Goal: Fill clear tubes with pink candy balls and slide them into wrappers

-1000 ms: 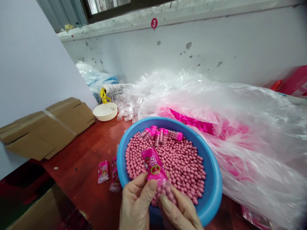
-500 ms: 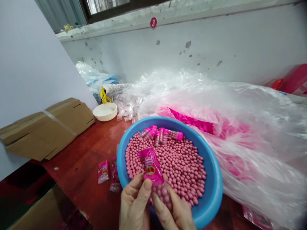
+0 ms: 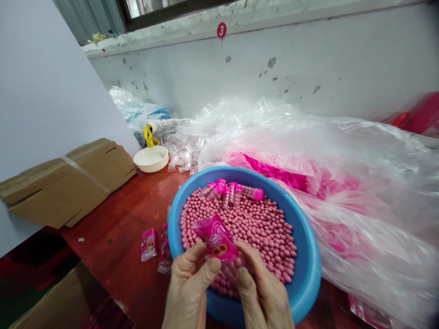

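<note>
The left hand point(image 3: 187, 290) and right hand point(image 3: 262, 292) pinch, fingers narrowly curled, a glossy pink foil sachet point(image 3: 216, 237) over a round blue plastic basin point(image 3: 310, 269); its small lettering is unreadable; smooth pink beads point(image 3: 260, 233) fill the basin; clear pink-capped tubes point(image 3: 233, 193) lie on them.

The left hand point(image 3: 188, 288) and right hand point(image 3: 264, 292) pinch a pink candy packet point(image 3: 216, 237) above a blue bowl point(image 3: 308, 274) heaped with pink candies point(image 3: 264, 233) and a few pink-capped tubes point(image 3: 229, 194), on a red wooden table point(image 3: 113, 214).
</note>
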### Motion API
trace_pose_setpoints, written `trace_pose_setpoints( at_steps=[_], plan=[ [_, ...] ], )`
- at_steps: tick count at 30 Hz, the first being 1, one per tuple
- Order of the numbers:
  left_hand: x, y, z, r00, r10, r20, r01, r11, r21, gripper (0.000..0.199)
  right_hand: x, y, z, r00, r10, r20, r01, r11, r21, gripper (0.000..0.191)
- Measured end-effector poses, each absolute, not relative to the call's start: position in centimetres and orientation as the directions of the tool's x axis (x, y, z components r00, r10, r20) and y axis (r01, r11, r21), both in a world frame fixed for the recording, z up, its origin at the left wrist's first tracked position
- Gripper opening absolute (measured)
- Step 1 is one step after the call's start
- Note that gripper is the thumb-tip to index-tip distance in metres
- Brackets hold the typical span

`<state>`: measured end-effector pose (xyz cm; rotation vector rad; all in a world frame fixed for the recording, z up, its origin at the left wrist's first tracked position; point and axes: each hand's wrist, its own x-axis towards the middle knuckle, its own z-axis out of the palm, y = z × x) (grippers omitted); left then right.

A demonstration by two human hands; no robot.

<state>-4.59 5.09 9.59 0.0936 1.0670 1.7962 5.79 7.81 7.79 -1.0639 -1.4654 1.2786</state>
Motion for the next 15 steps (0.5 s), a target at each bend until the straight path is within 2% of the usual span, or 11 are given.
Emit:
trace_pose_setpoints(
  at_steps=[3, 6, 10, 13, 15],
  plan=[
    [-4.3, 5.2, 9.7, -0.546, 0.759, -0.355, -0.649, -0.114, 0.753, 0.022, 4.6, 8.4, 8.1, -0.197, 0.968, 0.156, 0.008, 0.161, -0.987, 0.031],
    [-4.3, 5.1, 9.2, -0.614, 0.725, -0.312, -0.556, -0.116, 0.823, 0.02, 4.4, 8.5, 7.9, -0.209, 0.976, 0.059, -0.029, 0.054, -0.998, 0.026],
    [-5.1, 5.2, 9.0, -0.625, 0.72, -0.3, -0.518, -0.095, 0.85, 0.023, 4.7, 8.5, 8.1, -0.319, 0.94, -0.123, -0.082, -0.157, -0.984, 0.032],
    [-6.7, 5.4, 9.9, -0.646, 0.753, -0.125, -0.347, -0.144, 0.927, 0.026, 5.0, 8.6, 8.5, -0.419, 0.864, -0.278, -0.104, -0.35, -0.931, 0.037],
    [-7.9, 5.7, 10.7, -0.582, 0.813, 0.033, -0.165, -0.157, 0.974, 0.02, 5.2, 8.7, 8.7, -0.457, 0.843, -0.286, -0.118, -0.376, -0.919, 0.037]
  ],
)
